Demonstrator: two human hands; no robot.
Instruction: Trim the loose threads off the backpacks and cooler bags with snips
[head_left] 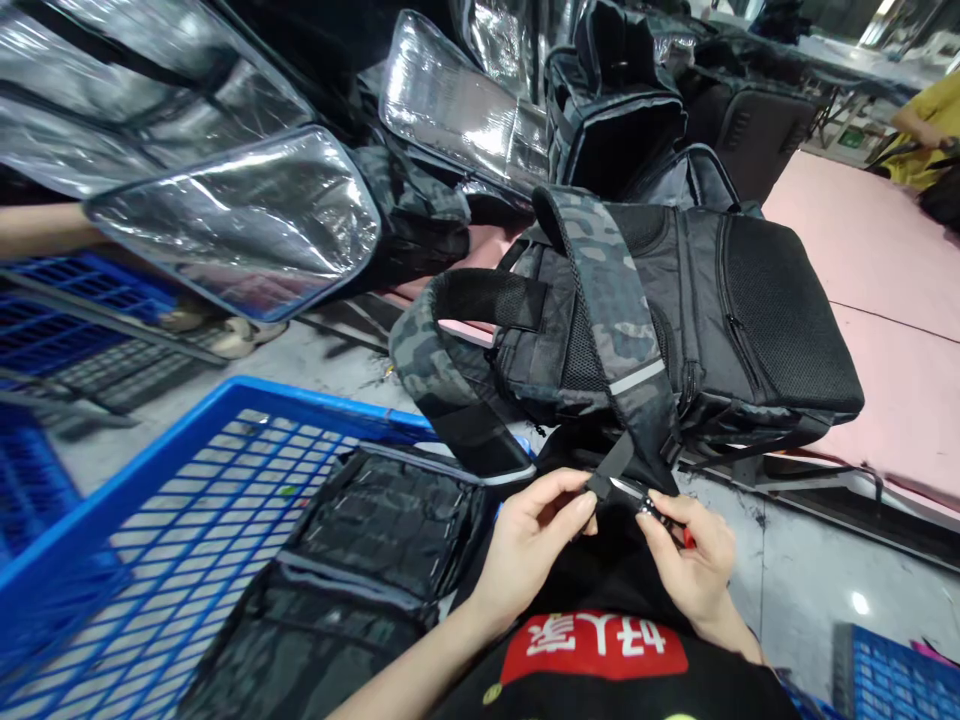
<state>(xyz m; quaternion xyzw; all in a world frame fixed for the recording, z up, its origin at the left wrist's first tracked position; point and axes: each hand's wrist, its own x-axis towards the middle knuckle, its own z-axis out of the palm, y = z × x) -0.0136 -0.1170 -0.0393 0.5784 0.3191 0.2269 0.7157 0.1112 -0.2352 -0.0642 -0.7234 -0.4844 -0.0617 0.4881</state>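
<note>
A black and camouflage backpack (697, 300) lies with its mesh back panel up and its padded shoulder straps (607, 280) on top. My left hand (540, 525) pinches the end of a dark webbing strap (616, 457) that runs from the backpack's near side. In my right hand (694, 545) is a small pair of snips (651, 508), its silver blade pointing left at the webbing beside my left fingertips. A bit of red shows by my right palm. Whether the blade touches the webbing, I cannot tell.
On my left a blue plastic basket (225, 400) holds folded camouflage bags (382, 530). Silver-lined bags (255, 220) stand behind it, with another person's arm (45, 230) at the left edge. A pink-topped table (885, 260) supports the backpack. A person in yellow (926, 125) is far right.
</note>
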